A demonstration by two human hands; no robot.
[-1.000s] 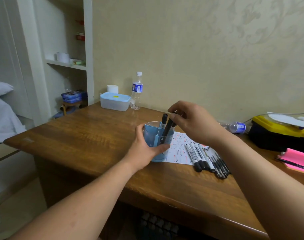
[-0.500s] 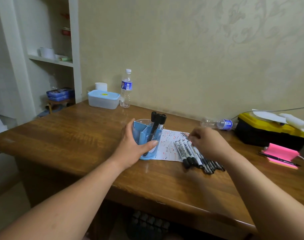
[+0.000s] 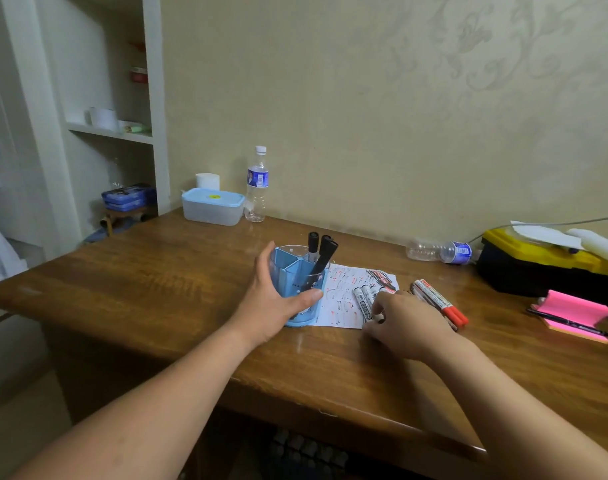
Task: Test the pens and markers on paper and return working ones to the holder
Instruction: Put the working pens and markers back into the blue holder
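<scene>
1. The markers (image 3: 364,301) lie on the paper (image 3: 344,299), mid-counter (image 3: 157,289), beside the holder (image 3: 295,271): light, stiff, slick; I'd pinch one mid-barrel.
2. My right hand (image 3: 402,323) curls over them; grip unclear.
3. My left hand (image 3: 271,306) clasps the holder.

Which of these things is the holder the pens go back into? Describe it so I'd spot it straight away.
Start at the wooden desk. Near its middle, at the left edge of the scribbled paper, the left hand grips the holder. It is a light blue cup with inner dividers and black markers standing in it, unlike the lidded box by the wall.
</scene>
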